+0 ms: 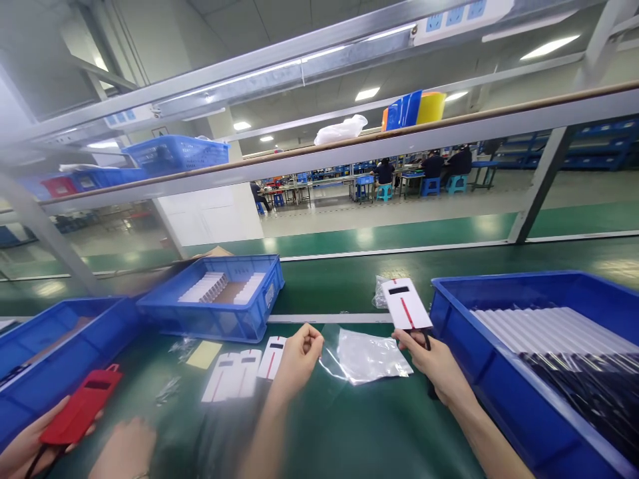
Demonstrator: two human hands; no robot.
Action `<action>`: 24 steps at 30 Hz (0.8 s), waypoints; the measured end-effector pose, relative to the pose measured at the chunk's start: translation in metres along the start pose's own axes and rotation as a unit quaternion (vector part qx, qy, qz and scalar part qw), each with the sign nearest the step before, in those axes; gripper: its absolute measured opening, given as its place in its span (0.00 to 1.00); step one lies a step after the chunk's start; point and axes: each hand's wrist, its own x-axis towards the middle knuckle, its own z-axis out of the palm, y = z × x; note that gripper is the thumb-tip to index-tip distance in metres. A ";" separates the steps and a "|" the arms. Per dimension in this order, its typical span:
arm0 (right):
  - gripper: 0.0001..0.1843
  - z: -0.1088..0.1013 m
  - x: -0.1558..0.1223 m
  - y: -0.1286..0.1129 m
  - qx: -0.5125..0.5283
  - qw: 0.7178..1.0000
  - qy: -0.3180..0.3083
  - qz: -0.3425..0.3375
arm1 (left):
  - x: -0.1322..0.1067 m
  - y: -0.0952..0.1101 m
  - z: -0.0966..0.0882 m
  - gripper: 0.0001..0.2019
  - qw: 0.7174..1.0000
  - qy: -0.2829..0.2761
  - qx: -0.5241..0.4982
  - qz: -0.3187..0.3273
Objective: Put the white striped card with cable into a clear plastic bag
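Note:
My right hand [433, 362] pinches the lower edge of a white card [405, 305] with a red stripe and a black slot, held upright above the green belt. A black cord shows under the fingers. My left hand [298, 356] is curled into a fist just left of a clear plastic bag [372, 356] lying flat on the belt; I see nothing in it. Three similar white cards [244, 372] lie side by side to the left of that hand.
A blue bin [452, 313] of white and black packs stands on the right. Another blue bin [219, 319] of white cards sits at the back left, a third [44, 359] further left. A co-worker's hands [30, 442] hold a red card [82, 406]. A yellow slip [204, 354] lies nearby.

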 end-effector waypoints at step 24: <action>0.23 0.034 -0.099 -0.077 0.083 0.965 -0.241 -0.067 | -0.082 0.025 -0.009 0.09 0.994 -0.063 -0.060 -0.067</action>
